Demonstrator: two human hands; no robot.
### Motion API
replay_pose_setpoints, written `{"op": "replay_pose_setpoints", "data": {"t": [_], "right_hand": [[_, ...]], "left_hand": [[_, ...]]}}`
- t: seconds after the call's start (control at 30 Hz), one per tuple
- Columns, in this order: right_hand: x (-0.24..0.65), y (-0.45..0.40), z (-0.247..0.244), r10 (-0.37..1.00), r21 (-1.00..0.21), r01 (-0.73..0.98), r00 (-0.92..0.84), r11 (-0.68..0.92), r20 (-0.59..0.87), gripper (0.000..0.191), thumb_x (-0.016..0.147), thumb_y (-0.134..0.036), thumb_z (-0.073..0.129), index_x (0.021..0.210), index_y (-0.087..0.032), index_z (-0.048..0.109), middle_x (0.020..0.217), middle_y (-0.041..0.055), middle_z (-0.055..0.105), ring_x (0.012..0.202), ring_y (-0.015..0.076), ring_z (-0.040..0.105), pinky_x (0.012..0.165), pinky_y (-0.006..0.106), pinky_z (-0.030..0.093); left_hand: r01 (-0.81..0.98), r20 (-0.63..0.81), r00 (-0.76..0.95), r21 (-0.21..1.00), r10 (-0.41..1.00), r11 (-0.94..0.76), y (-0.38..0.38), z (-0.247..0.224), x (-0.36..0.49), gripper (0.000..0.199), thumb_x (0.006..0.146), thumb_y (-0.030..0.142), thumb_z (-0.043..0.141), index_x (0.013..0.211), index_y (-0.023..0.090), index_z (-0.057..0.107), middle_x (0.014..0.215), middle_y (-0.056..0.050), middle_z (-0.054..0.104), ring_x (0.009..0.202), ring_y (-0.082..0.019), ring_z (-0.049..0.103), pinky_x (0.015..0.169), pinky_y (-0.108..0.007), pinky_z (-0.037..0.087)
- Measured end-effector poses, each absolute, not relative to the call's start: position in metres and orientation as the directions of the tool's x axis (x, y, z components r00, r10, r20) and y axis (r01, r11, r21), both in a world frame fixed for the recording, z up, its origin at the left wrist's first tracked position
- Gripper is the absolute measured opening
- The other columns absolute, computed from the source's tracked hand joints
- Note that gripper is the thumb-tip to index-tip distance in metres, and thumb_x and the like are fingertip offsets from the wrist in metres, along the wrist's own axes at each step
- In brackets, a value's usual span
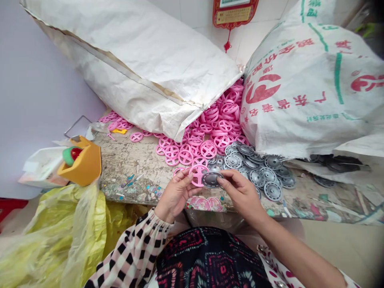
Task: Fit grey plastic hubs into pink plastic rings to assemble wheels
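Observation:
Between the thumb and fingers of my left hand (pixel 177 194) is a pink plastic wheel ring (pixel 197 176) with cross spokes. My right hand (pixel 241 192) pinches a dark grey plastic disc (pixel 211 180) with a ring of small slots. The disc's left edge meets or overlaps the right side of the pink ring; whether they are joined I cannot tell. Just beyond my hands, a heap of pink rings (pixel 208 149) spills from a white sack (pixel 144 60). Grey discs (pixel 257 178) lie piled right of it. Round pink printed pieces (pixel 207 203) lie at the table's front edge.
A second white sack (pixel 303 92) with red and green print stands at the right. On the left are a yellow tape dispenser (pixel 87 160) and yellow plastic bags (pixel 60 232). The worn table (pixel 120 154) has scraps along its front edge.

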State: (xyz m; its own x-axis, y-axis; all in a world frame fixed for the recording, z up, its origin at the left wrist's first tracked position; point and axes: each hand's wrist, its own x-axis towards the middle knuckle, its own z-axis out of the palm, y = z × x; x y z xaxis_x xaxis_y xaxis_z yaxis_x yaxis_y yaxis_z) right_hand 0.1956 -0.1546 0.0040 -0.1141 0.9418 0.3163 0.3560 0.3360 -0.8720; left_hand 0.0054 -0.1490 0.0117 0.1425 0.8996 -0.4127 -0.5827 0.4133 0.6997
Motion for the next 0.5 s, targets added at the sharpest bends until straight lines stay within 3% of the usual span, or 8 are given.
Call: {"op": "replay_pose_setpoints", "data": {"t": [0.13, 0.33, 0.5], "right_hand": [[0.182, -0.155, 0.005, 0.957, -0.916, 0.298, 0.028, 0.267, 0.288, 0.017, 0.088, -0.033, 0.057, 0.1, -0.023, 0.063, 0.085, 0.002, 0.061, 0.077, 0.0169, 0.057, 0.071, 0.032, 0.049], [0.183, -0.163, 0.002, 0.895, -0.773, 0.478, -0.068, 0.417, 0.441, 0.021, 0.089, -0.03, 0.054, 0.108, -0.024, 0.06, 0.099, 0.0086, 0.054, 0.09, 0.0214, 0.055, 0.076, 0.036, 0.05], [0.192, -0.16, 0.009, 0.932, -0.834, 0.417, -0.191, 0.362, 0.309, 0.032, 0.088, -0.032, 0.056, 0.119, -0.025, 0.054, 0.103, 0.0071, 0.061, 0.087, 0.0199, 0.058, 0.076, 0.035, 0.05]], "left_hand": [[-0.591, -0.402, 0.216, 0.672, 0.89, 0.447, -0.153, 0.011, 0.024, 0.031, 0.07, 0.022, 0.078, 0.094, 0.018, 0.059, 0.089, 0.0, 0.068, 0.074, -0.013, 0.067, 0.073, -0.03, 0.058], [-0.562, -0.371, 0.188, 0.719, 0.909, 0.409, -0.159, 0.007, 0.032, 0.03, 0.067, 0.024, 0.08, 0.089, 0.017, 0.061, 0.088, 0.0, 0.066, 0.075, -0.012, 0.065, 0.069, -0.025, 0.056], [-0.534, -0.35, 0.216, 0.739, 0.911, 0.411, -0.161, 0.008, 0.031, 0.03, 0.067, 0.026, 0.08, 0.088, 0.017, 0.061, 0.088, 0.0, 0.066, 0.074, -0.012, 0.065, 0.068, -0.027, 0.056]]}}
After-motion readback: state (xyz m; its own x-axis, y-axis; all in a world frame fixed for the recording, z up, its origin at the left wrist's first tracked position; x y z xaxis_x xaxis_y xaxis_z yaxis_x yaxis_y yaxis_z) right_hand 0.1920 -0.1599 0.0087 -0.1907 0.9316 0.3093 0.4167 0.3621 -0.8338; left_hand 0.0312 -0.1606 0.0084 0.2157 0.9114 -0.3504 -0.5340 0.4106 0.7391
